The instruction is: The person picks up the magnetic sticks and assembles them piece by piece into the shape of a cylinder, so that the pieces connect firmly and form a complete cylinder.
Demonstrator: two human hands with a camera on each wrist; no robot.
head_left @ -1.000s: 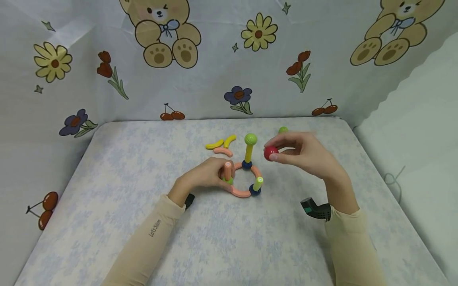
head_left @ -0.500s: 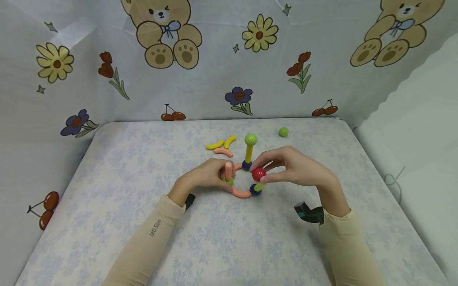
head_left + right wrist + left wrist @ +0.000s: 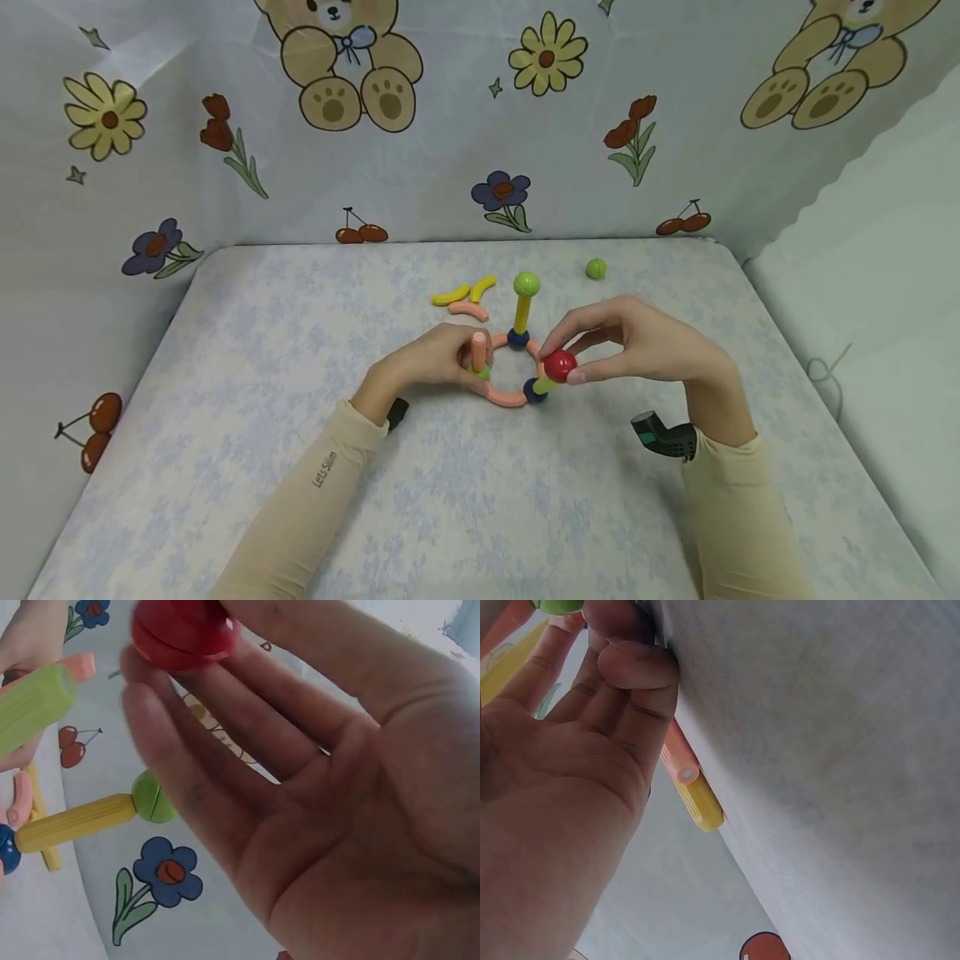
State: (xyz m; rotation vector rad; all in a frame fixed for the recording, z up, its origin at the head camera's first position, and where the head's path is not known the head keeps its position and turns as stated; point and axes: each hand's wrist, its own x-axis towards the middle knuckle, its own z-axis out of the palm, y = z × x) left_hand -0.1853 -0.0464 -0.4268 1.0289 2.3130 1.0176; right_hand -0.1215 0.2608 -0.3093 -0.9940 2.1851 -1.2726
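Observation:
Magnetic balls and rods form a ring of curved pink rods [image 3: 506, 399] on the table. Around its left side, my left hand [image 3: 442, 357] grips the green ball [image 3: 480, 372] under an upright pink rod [image 3: 478, 350]. My right hand [image 3: 637, 342] pinches a red ball [image 3: 560, 366] between thumb and fingertips. In the head view that ball overlaps the top of a short light-green rod [image 3: 544, 385], which leans right from a dark blue ball [image 3: 534, 391]. A gap shows between the red ball [image 3: 184, 634] and the light-green rod [image 3: 34, 709] in the right wrist view.
At the ring's back, a yellow rod [image 3: 522, 314] stands on another dark blue ball [image 3: 517, 338], topped by a green ball [image 3: 527, 283]. Two curved yellow rods [image 3: 451, 296] and a curved pink rod [image 3: 468, 311] lie behind. A loose green ball [image 3: 596, 268] sits at the back right.
My right hand has brought the red ball leftward and down to the light-green rod, then shifted slightly right. That rod leans further right now. The left hand keeps its grip in place.

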